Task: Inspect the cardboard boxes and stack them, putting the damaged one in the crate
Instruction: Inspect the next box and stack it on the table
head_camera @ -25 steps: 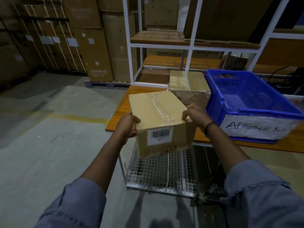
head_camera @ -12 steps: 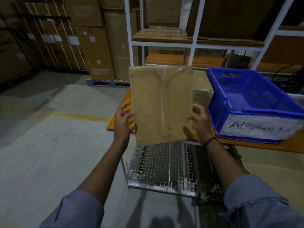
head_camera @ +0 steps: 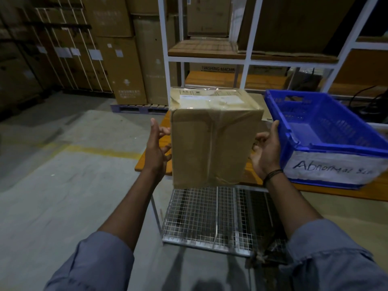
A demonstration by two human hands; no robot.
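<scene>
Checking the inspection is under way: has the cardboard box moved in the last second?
Yes. The cardboard box rose and tipped over: its top edge, below the far rim of the blue crate before, is now level with it.

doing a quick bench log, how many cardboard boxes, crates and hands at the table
cardboard boxes: 2, one held up, one mostly hidden behind it
blue crate: 1
hands: 2, left hand, right hand
total: 5

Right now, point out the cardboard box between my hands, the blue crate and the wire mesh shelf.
cardboard box (head_camera: 212, 148), head view, taped front face
blue crate (head_camera: 340, 148), head view, front rim
wire mesh shelf (head_camera: 193, 219), head view, mesh surface
</scene>
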